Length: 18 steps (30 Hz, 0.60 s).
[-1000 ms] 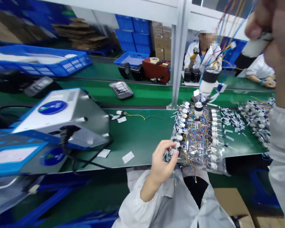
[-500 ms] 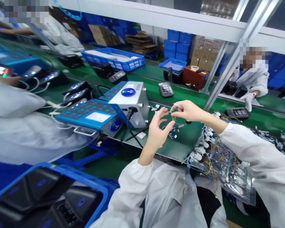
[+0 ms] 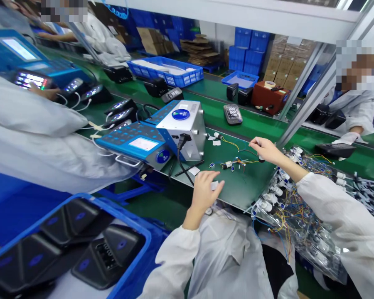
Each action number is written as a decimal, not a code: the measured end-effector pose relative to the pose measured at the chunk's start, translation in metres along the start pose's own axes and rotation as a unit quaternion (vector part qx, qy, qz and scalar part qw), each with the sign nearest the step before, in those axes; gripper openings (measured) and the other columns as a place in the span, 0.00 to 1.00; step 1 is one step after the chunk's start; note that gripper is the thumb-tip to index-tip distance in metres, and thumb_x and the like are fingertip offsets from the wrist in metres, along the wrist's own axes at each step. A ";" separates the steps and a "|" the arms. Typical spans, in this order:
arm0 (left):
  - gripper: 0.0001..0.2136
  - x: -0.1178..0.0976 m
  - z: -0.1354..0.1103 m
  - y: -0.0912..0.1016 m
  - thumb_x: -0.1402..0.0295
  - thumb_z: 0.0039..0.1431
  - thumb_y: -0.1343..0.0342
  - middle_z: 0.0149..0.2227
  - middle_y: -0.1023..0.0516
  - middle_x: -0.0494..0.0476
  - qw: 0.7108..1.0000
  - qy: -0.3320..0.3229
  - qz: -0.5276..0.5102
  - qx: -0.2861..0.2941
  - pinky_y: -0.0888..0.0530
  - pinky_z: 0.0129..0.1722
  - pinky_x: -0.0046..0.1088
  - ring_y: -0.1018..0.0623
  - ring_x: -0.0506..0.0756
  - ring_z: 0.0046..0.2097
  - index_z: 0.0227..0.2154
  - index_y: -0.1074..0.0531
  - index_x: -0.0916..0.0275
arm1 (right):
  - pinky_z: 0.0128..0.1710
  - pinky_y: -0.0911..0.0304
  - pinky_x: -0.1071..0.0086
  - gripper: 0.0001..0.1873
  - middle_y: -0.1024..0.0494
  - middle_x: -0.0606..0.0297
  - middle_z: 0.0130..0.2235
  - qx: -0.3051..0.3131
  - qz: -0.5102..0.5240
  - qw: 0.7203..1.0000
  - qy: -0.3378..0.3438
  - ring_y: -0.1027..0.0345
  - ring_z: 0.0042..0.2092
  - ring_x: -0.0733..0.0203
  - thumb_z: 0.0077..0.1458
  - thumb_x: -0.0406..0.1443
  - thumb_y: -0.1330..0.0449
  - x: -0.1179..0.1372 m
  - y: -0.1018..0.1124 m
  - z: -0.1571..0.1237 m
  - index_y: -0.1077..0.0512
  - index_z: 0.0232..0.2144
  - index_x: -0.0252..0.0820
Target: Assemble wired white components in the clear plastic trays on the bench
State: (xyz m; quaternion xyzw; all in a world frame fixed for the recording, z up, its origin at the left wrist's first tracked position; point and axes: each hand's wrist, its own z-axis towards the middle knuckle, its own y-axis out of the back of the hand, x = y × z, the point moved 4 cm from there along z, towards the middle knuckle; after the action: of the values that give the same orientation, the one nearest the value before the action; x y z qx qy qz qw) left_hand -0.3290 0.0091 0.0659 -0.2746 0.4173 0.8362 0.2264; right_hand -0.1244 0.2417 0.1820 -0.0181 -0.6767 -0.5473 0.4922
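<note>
My right hand (image 3: 264, 150) pinches a small black-capped part (image 3: 261, 158), with thin wires running from it across the green bench mat (image 3: 249, 187). A wired white connector (image 3: 227, 165) lies on the mat with yellow and dark leads and small blue-and-white terminals. My left hand (image 3: 204, 194) sits nearer the bench edge, its fingers on a small white paper slip (image 3: 214, 185). Whether the slip is gripped or only touched is hard to judge. To my right, a clear bag of white fittings with tangled coloured wires (image 3: 294, 216) lies against the mat's edge.
A steel-and-white machine (image 3: 182, 124) with a blue panel unit (image 3: 134, 143) and black cable stands left of my hands. A co-worker's sleeve (image 3: 34, 133) fills the left. A blue crate of black devices (image 3: 68, 249) sits lower left. Another co-worker (image 3: 355, 112) works across the bench.
My hands have come apart and lowered. The wired part they held up together now lies mostly on the mat, and my left hand has dropped toward the bench edge.
</note>
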 end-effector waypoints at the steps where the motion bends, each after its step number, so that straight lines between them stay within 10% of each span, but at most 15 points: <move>1: 0.14 0.006 -0.026 -0.005 0.58 0.61 0.36 0.49 0.20 0.64 1.000 0.013 0.008 -0.028 0.31 0.62 0.54 0.24 0.67 0.56 0.47 0.20 0.57 | 0.35 0.42 0.67 0.15 0.26 0.66 0.30 0.008 -0.009 1.000 0.001 0.34 0.32 0.62 0.65 0.45 0.44 -0.006 -0.004 -0.001 0.26 0.36 0.40; 8: 0.17 0.052 -0.138 -0.043 0.49 0.62 0.41 0.42 0.20 0.62 0.966 0.235 -0.089 -0.067 0.23 0.51 0.46 0.20 0.64 0.47 0.37 0.22 0.58 | 0.32 0.42 0.68 0.15 0.26 0.66 0.30 0.054 -0.009 0.998 0.009 0.35 0.30 0.63 0.64 0.45 0.43 -0.025 -0.019 -0.005 0.25 0.39 0.40; 14: 0.25 0.046 -0.138 -0.016 0.49 0.75 0.59 0.19 0.38 0.46 0.940 0.297 -0.119 -0.116 0.36 0.22 0.26 0.35 0.51 0.21 0.27 0.32 0.59 | 0.24 0.42 0.69 0.15 0.33 0.71 0.23 -0.043 0.137 0.990 -0.011 0.38 0.23 0.64 0.66 0.49 0.40 -0.009 0.008 0.000 0.25 0.40 0.44; 18: 0.18 -0.002 -0.081 -0.001 0.54 0.74 0.52 0.24 0.29 0.50 0.976 0.184 -0.115 0.004 0.29 0.32 0.27 0.28 0.52 0.27 0.34 0.26 0.60 | 0.26 0.36 0.67 0.14 0.39 0.76 0.23 -0.151 0.303 0.934 0.112 0.47 0.21 0.68 0.65 0.49 0.36 0.051 0.061 0.001 0.27 0.38 0.48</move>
State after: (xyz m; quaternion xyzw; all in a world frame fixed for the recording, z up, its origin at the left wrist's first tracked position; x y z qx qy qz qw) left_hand -0.3042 -0.0575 0.0258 -0.4685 0.4210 0.7382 0.2414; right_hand -0.1170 0.2405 0.2611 -0.2347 -0.4886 -0.4668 0.6988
